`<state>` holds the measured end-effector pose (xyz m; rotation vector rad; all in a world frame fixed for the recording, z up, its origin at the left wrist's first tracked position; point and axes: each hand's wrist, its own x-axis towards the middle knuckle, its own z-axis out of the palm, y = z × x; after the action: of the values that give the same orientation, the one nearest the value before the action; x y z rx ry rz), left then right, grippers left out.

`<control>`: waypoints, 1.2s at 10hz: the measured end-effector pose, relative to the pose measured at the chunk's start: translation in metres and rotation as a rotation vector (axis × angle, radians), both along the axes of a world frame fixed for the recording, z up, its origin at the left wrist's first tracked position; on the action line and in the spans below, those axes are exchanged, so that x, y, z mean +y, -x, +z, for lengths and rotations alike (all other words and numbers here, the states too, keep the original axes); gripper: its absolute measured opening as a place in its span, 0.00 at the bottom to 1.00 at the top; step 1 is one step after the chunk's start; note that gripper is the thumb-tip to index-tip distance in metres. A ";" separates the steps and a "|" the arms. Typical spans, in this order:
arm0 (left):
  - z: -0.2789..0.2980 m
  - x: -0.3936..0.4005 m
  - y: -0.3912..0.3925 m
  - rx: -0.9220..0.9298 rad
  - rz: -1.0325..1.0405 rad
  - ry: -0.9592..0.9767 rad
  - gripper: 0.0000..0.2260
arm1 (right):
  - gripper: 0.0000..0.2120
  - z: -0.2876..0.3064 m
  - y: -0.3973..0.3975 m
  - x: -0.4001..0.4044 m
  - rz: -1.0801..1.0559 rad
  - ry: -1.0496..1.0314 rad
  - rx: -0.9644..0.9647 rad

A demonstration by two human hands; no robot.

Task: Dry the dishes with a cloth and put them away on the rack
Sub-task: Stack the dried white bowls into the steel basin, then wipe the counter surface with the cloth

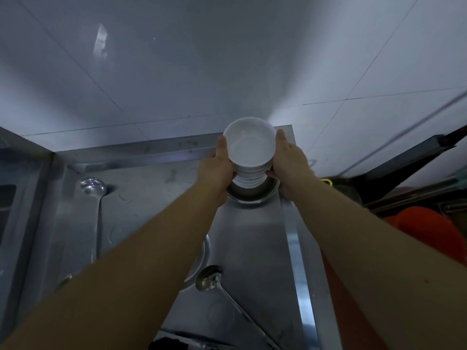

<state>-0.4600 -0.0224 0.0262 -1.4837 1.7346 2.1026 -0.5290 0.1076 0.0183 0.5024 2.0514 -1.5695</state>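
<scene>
Stack of white bowls (249,150): held up between both hands over the far right corner of the steel table (255,238), above a metal bowl (252,194) mostly hidden beneath it. Left hand (217,168) and right hand (288,160): fingers clasp the stack's sides (fingertips behind the bowls cannot be seen). Two ladles (92,188) (209,276) lie on the table. Orange object (429,231), right edge: cut off, unclear.

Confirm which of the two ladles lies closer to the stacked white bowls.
The ladle at bottom centre, bowl end below the left forearm. The other ladle lies far left. Both hands, left hand and right hand, hold the stack of white bowls.
</scene>
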 end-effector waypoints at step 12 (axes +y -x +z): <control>-0.028 0.039 -0.288 -0.248 -0.707 0.600 0.18 | 0.20 -0.063 -0.278 0.089 0.621 -0.416 -0.026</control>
<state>-0.1719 0.0164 -0.0014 -0.9065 2.4115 1.0654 -0.2510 0.1965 -0.0450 0.0048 2.2249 -0.7786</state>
